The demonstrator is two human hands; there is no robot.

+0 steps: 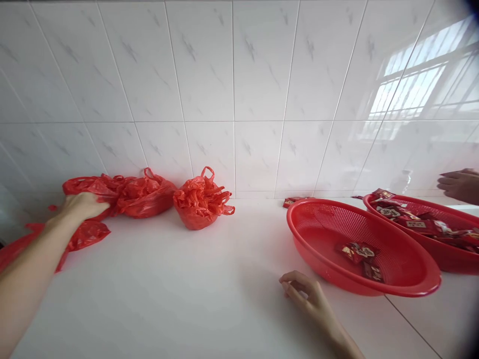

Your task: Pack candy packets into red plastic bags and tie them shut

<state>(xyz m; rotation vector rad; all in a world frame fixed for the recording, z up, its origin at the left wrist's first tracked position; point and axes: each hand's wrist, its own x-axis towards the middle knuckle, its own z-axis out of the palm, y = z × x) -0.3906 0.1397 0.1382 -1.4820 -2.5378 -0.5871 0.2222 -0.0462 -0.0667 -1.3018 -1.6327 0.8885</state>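
- Red plastic bag (pixel 90 185), thin, glossy and crumpled, sits at the far left by the wall, under the left hand (pixel 82 203); its fingers sink into the folds, so I cannot tell whether they pinch the film.
- Loose red film (pixel 88 235) spreads below that wrist in a flat, wrinkled flap with a pointed corner.
- Middle bag (pixel 147 199), rounded and slack, has a looped handle standing up and sits just beside the first.
- Bunched bag (pixel 198 219), squat below and ruffled above, sits farther right, handles poking upward and sideways.
- Right hand (pixel 305 294) is near the front basket, apart from its wall; the fingers curl loosely towards the thumb, and I cannot tell whether the tips touch.
- Front basket (pixel 325 267) is an oval of hard red plastic with a smooth rolled rim and perforated sides; shiny packets (pixel 359 251) lie inside.
- Rear basket (pixel 456 262), alike in colour, holds a heap of packets; a co-worker's hand (pixel 462 184) is above it.
- Small packet (pixel 290 202) lies behind the front basket's rim.
- Counter (pixel 168 289), smooth and white, runs back to glossy marbled tiles (pixel 209 75); a broad stretch separates the bunched bag from the front basket, and a dark seam (pixel 411 326) crosses its right side.
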